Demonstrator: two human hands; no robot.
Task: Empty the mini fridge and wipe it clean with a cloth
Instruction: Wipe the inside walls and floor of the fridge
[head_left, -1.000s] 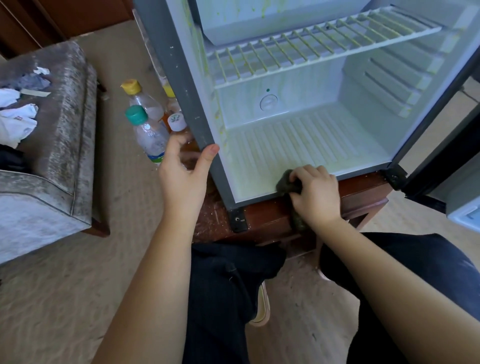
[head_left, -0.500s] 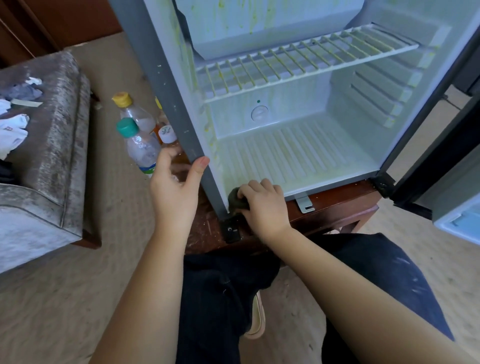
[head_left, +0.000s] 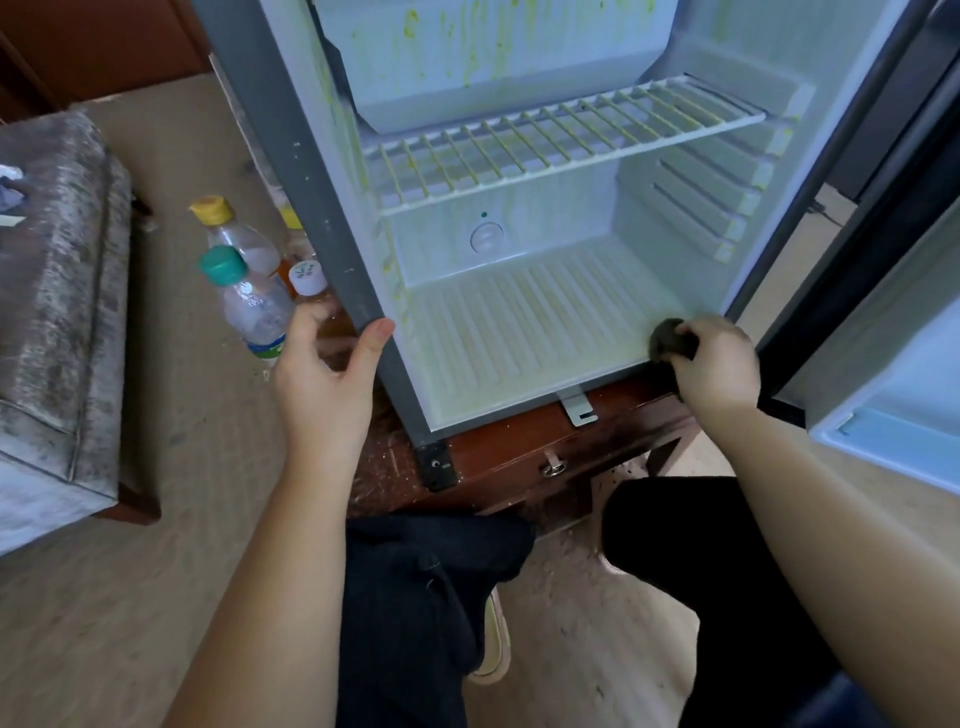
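Left hand (head_left: 324, 384) grips the fridge (head_left: 332, 218) frame — thumb on its front edge. Right hand (head_left: 719, 364) clutches a dark cloth (head_left: 667, 338) at the floor's front right corner.

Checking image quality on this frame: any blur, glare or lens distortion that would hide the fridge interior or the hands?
Head view: the wide-angle lens tilts and stretches the mini fridge toward the edges; its interior is evenly lit, no glare, yellow-green stains readable; the cloth in the right hand is a dark, slightly soft blob; the left hand is sharp; the trousers go nearly black.
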